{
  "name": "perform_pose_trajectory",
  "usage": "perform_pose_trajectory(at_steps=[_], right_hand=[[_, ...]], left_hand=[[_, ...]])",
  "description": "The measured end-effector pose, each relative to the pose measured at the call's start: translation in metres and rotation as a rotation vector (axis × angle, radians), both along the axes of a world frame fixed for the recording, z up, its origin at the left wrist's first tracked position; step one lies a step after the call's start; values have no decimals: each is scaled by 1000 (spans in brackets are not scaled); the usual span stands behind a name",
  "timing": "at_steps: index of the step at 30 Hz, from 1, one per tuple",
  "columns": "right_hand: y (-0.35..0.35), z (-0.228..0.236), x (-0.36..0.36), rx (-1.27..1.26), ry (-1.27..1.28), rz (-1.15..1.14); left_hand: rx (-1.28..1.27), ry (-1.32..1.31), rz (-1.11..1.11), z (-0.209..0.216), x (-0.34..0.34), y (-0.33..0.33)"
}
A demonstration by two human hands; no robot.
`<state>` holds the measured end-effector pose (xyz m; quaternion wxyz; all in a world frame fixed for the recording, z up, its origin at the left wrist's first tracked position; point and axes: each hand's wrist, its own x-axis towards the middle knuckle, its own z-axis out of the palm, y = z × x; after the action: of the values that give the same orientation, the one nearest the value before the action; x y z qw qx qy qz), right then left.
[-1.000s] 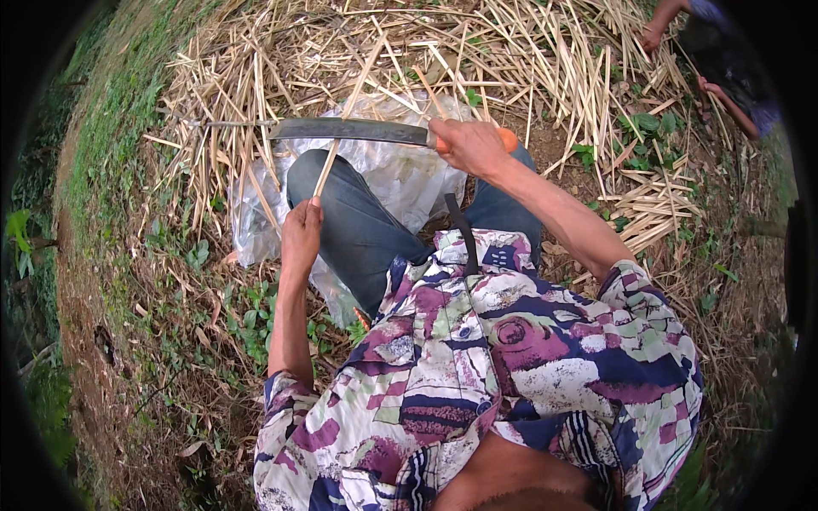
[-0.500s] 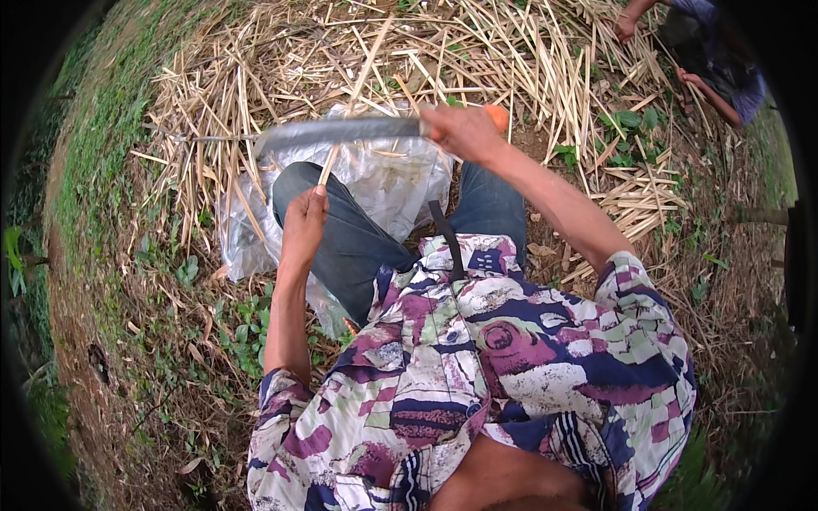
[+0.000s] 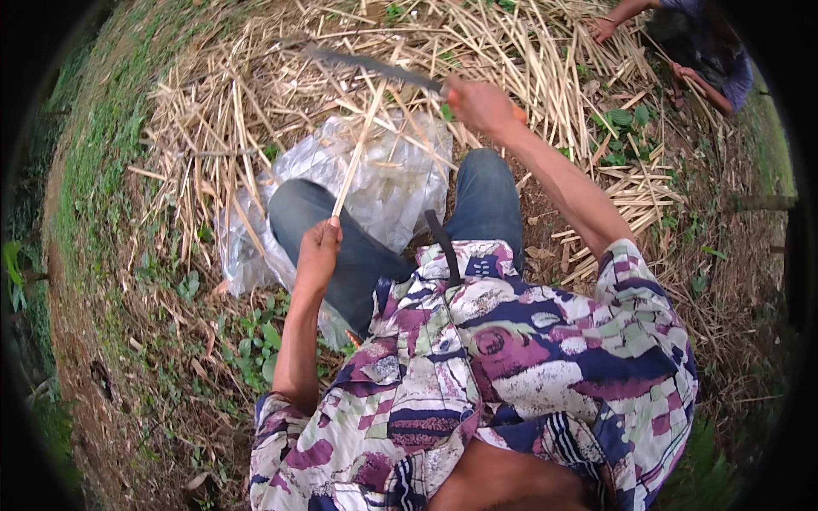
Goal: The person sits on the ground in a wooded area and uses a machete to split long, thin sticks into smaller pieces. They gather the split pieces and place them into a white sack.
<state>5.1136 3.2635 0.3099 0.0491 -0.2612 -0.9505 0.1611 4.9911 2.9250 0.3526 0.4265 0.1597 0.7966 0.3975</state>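
Observation:
In my left hand (image 3: 320, 251), closed above my left knee, is the near end of a pale split bamboo stick (image 3: 359, 152), which slants up and away from me. My right hand (image 3: 482, 106) grips the orange handle of a machete (image 3: 375, 66). Its long dark blade points left, near the stick's far end, and is blurred by motion. Whether blade and stick touch, I cannot tell. Between and beyond my knees a clear plastic sheet (image 3: 388, 175) lies crumpled on the ground.
Many loose bamboo sticks (image 3: 545, 77) cover the ground ahead and to both sides. At the far right another person's hand (image 3: 603, 31) reaches toward the sticks. Green leafy plants (image 3: 256, 349) grow at my left, beside the plastic sheet.
The machete has swung up and away from me, its blade now tilted. My left hand has come down and slightly right with the stick. The other person's hand shifted a little left.

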Motion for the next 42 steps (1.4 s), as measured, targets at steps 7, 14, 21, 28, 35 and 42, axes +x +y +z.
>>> perform_pose_trajectory(at_steps=[7,14,21,28,35,42], right_hand=[[-36,-3,7,37,138,122],[-31,17,11,-90,-12,121],[-59,23,16,-68,-57,128],[-25,-28,14,-77,8,-18],[-29,-21,12,-138,-28,24],[4,-88,37,-434,1,-118]], left_hand=[[-319,1066,-285,26,2,31],[-336,1203,-319,29,-6,40],[-500,1326,-383,8,-7,15],[-410,1168,-183,27,0,-39],[-376,1055,-117,42,19,-59],[-241,796,133,48,-7,-95]])
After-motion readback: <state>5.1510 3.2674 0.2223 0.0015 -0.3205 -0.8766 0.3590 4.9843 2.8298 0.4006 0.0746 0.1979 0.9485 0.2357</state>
